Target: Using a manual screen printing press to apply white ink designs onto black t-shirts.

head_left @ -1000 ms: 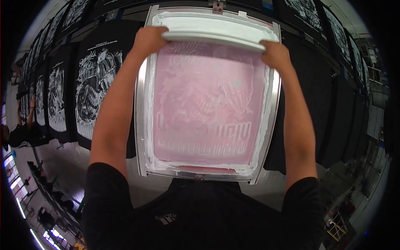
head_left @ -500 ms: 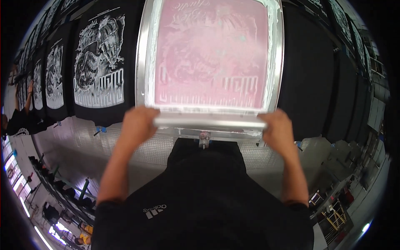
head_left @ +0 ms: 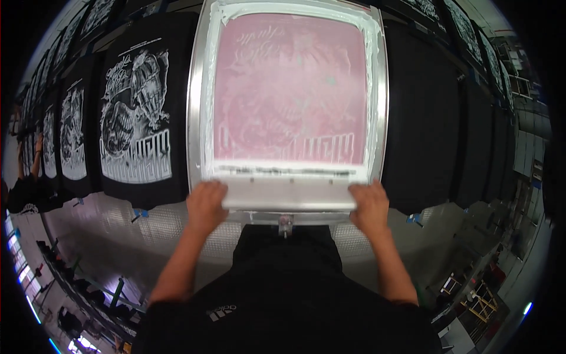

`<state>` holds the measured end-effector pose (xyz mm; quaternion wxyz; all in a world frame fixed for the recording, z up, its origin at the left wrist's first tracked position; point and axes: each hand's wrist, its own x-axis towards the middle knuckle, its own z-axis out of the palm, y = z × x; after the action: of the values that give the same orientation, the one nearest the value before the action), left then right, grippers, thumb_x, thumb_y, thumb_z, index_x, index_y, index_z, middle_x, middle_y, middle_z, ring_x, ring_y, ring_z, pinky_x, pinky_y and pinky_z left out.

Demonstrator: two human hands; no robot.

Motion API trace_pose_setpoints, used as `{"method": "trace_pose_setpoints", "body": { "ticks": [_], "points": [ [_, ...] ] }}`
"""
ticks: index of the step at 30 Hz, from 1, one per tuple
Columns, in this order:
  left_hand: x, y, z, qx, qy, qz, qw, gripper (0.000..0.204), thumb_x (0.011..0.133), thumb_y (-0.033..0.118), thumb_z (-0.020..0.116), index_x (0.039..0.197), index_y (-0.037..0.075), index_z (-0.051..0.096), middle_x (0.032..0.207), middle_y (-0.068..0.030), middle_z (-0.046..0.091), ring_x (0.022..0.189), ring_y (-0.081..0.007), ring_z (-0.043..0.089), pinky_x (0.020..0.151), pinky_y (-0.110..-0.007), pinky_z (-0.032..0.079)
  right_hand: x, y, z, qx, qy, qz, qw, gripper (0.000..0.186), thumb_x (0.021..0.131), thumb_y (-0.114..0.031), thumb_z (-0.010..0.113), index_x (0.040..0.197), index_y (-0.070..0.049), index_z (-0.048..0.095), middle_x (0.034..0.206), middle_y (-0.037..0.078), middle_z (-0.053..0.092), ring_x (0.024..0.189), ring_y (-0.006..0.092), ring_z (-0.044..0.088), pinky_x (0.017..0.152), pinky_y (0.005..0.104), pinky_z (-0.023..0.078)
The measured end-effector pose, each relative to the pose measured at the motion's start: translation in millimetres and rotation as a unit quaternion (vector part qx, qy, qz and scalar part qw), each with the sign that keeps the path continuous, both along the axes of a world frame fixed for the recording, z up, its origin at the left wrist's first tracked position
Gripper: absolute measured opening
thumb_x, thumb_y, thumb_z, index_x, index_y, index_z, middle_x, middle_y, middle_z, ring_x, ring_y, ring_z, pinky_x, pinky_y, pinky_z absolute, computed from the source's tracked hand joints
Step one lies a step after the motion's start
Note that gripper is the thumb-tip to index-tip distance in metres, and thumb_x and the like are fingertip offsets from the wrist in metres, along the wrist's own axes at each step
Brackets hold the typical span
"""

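A wide metal squeegee (head_left: pixel 277 193) lies across the near end of a screen-printing frame (head_left: pixel 196 112). My left hand (head_left: pixel 206 206) is closed round its left end and my right hand (head_left: pixel 371 207) round its right end. Beyond the squeegee stretches the pink mesh (head_left: pixel 289 100), bearing a faint reversed design. White ink smears line the mesh edges, and a white strip with dark marks runs along the squeegee's far edge. Under the frame's near side sits a small clamp (head_left: pixel 286 224). Most of my fingers are hidden behind the squeegee.
Black shirts with white prints (head_left: pixel 135 112) hang over boards to the left. Plain black shirts (head_left: pixel 420 118) cover the boards to the right. At far left another person's arm (head_left: pixel 38 156) reaches toward the shirts. Stands and machinery (head_left: pixel 480 298) fill the lower right.
The whole view has shifted, so the frame sits lower in the picture. The squeegee shows more of its broad flat face. Both hands keep their hold on it.
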<state>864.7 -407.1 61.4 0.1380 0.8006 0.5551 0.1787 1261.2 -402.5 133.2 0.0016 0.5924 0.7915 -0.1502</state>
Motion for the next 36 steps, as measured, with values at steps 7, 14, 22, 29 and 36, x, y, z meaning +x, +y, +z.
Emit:
{"method": "trace_pose_setpoints", "body": {
  "ticks": [7,14,22,29,36],
  "points": [
    [-1,262,-3,-0.024,0.064,0.039,0.997,0.043,0.063,0.011,0.076,0.105,0.011,0.072,0.089,-0.0136,0.069,0.085,-0.0325,0.067,0.079,-0.041,0.054,7,237,-21,0.124,-0.069,0.011,0.99,0.037,0.066,-0.005,0.065,0.102,-0.013,0.071,0.088,0.011,0.069,0.086,0.0327,0.063,0.075,0.044,0.053],
    [5,440,20,0.012,0.08,0.002,0.997,0.039,0.073,0.039,0.078,0.104,0.017,0.071,0.086,-0.0157,0.07,0.084,-0.0351,0.068,0.074,-0.045,0.054,14,435,-9,0.023,-0.159,0.003,0.987,0.047,0.072,-0.015,0.061,0.119,-0.017,0.068,0.11,0.013,0.07,0.104,0.0328,0.065,0.09,0.0416,0.052],
    [-12,404,67,0.354,0.085,0.142,0.921,0.047,0.078,0.043,0.074,0.115,0.014,0.067,0.11,-0.017,0.068,0.098,-0.0355,0.066,0.081,-0.044,0.052,0,500,43,-0.033,-0.015,0.074,0.997,0.052,0.059,-0.01,0.063,0.11,-0.004,0.07,0.09,0.02,0.072,0.082,0.0324,0.069,0.078,0.0368,0.054],
    [45,54,41,-0.628,-0.116,-0.13,0.758,0.033,0.098,0.035,0.055,0.106,0.006,0.069,0.099,-0.0155,0.071,0.096,-0.0258,0.067,0.086,-0.038,0.05,17,537,17,-0.068,-0.053,0.069,0.994,0.049,0.055,-0.012,0.071,0.103,-0.001,0.071,0.089,0.02,0.071,0.084,0.0329,0.069,0.078,0.0368,0.054],
    [106,-132,-41,-0.626,-0.459,0.129,0.617,0.043,0.095,0.042,0.061,0.088,0.0,0.066,0.071,-0.0079,0.062,0.067,-0.0148,0.056,0.067,-0.034,0.047,-56,524,3,-0.024,-0.024,0.159,0.987,0.047,0.063,-0.008,0.061,0.109,-0.002,0.068,0.094,0.021,0.071,0.089,0.0347,0.068,0.082,0.0375,0.052]
  ]
}}
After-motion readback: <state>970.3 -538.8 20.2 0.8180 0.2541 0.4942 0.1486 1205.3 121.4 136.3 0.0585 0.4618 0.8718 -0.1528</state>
